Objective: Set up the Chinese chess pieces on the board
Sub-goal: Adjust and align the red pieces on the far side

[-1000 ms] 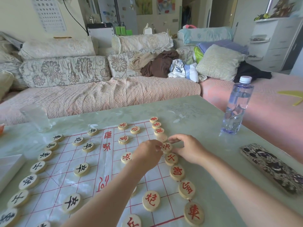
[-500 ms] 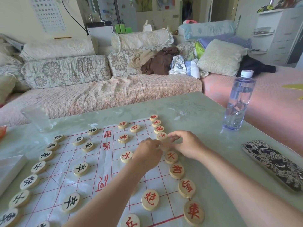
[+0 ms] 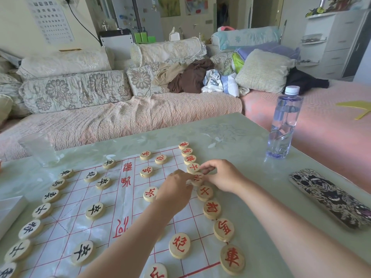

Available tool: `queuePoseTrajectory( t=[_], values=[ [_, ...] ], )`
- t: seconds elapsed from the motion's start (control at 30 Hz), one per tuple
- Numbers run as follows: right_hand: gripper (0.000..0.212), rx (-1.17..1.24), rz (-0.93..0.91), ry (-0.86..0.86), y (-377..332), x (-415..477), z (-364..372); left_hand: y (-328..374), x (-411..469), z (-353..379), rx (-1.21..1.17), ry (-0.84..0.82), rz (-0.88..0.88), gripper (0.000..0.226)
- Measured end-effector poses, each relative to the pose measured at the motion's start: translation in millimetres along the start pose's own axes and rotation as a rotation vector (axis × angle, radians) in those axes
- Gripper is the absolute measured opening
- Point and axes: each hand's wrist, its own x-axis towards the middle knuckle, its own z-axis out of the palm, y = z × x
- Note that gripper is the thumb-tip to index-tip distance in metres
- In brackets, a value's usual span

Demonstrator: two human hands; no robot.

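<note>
Right hand (image 3: pixel 222 175) pinches a red-marked piece (image 3: pixel 197 179) between thumb and curled fingers, in the column along the board's (image 3: pixel 66 223) right edge, between other red pieces (image 3: pixel 204 192). Left hand (image 3: pixel 176 190), seen from its back, touches that piece's left edge with a fingertip; whether it grips cannot be told. Black pieces (image 3: pixel 42 210) line the board's left edge. A bottle (image 3: pixel 284 125) stands far right on the bench (image 3: pixel 241 141).

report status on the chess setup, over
Left hand touching the red piece, grip unclear; right hand pinching it. Piece mid red back row on the board. Nothing blocking.
</note>
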Motion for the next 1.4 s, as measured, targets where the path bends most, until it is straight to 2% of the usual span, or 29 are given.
queuePoseTrajectory(
  t=[0.4,0.6,0.7,0.87,1.03,1.1,1.23,1.4],
  values=[
    [0.024,0.026,-0.026,-0.030,2,-2,-4,0,10,2,-0.202,0.033,-0.106,0.028],
    [0.022,0.053,-0.030,-0.034,-2,-6,-8,0,7,3,-0.198,0.053,-0.089,0.033],
    [0.016,0.052,-0.019,0.008,-2,-14,-13,0,1,1,-0.183,0.071,-0.065,0.028],
    [0.009,0.048,0.051,0.048,4,-41,-16,3,-18,-3,-0.100,-0.010,-0.032,0.021],
    [0.032,0.055,0.052,-0.017,3,-56,-13,9,-33,-5,-0.058,0.059,-0.058,0.018],
    [0.038,0.046,0.023,-0.028,1,-58,-10,11,-37,-5,-0.090,0.037,-0.063,0.017],
    [0.038,0.016,0.028,-0.014,-2,-57,-6,11,-38,-9,-0.232,-0.029,-0.116,0.014],
    [0.038,-0.016,0.021,-0.052,-4,-58,-12,10,-36,-12,-0.306,-0.082,-0.108,0.028]
  ],
)
